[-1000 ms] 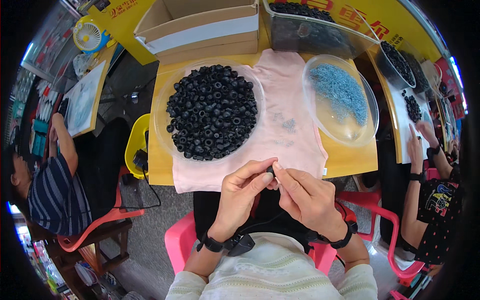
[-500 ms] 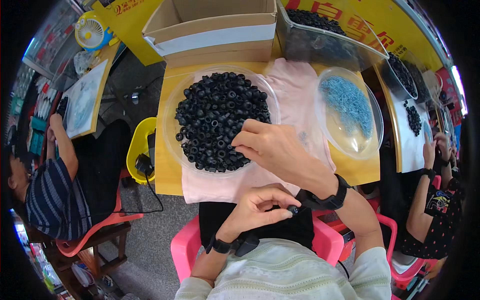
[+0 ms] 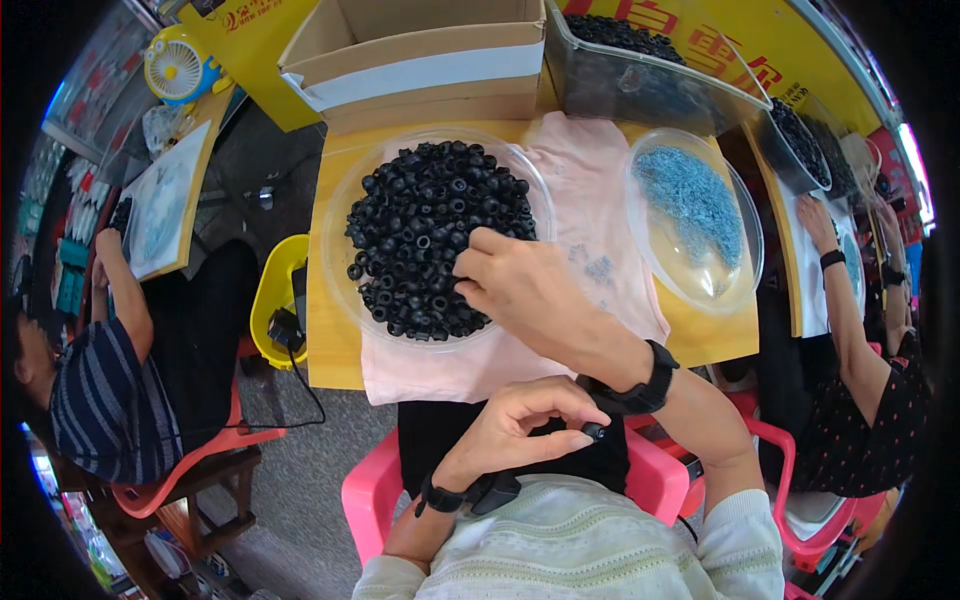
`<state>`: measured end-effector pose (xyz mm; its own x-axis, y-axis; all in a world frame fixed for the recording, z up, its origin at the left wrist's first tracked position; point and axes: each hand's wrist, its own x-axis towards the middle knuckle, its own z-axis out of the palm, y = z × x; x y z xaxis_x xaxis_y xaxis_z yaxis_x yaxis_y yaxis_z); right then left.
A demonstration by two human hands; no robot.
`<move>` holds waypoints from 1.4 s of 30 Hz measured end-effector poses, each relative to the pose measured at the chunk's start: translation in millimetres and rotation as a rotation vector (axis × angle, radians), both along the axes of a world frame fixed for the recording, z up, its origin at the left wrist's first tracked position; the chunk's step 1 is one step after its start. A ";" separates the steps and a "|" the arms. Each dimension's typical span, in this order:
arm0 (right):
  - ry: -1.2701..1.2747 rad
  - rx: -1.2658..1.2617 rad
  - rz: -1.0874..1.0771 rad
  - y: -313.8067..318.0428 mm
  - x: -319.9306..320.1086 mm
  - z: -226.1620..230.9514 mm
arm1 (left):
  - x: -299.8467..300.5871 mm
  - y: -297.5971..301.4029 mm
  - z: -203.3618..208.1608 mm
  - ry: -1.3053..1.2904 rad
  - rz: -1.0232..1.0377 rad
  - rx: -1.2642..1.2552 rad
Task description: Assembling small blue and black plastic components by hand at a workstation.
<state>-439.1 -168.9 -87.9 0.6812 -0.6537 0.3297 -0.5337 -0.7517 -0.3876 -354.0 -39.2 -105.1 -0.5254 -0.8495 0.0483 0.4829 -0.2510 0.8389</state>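
My left hand [image 3: 525, 428] is held low over my lap, thumb and forefinger pinched on a small black cap-like part [image 3: 593, 431]. At the right edge of a round clear tray [image 3: 336, 270], my right hand [image 3: 522, 285] reaches in with its fingers curled down. Whatever its fingertips hold, if anything, is hidden. A heap of small black hollow parts [image 3: 420, 225] fills that tray. Right of it, a clear oval tray [image 3: 690, 282] carries a pile of tiny blue pieces [image 3: 690, 195].
Under the trays lies a pink cloth [image 3: 575, 165] with a few blue pieces. A cardboard box [image 3: 420, 75] and a clear bin [image 3: 655, 90] of black parts stand behind. A yellow basket [image 3: 265, 315] is left of the table. Co-workers sit on both sides.
My right hand has shifted slightly left and up over the heap. My left hand still holds the black part. The co-worker on the right has stretched an arm forward to their table.
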 end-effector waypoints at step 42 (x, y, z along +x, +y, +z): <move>-0.793 1.068 -0.258 72.9 -129.5 26.9 | -19.6 -0.5 -0.4 0.106 0.374 0.205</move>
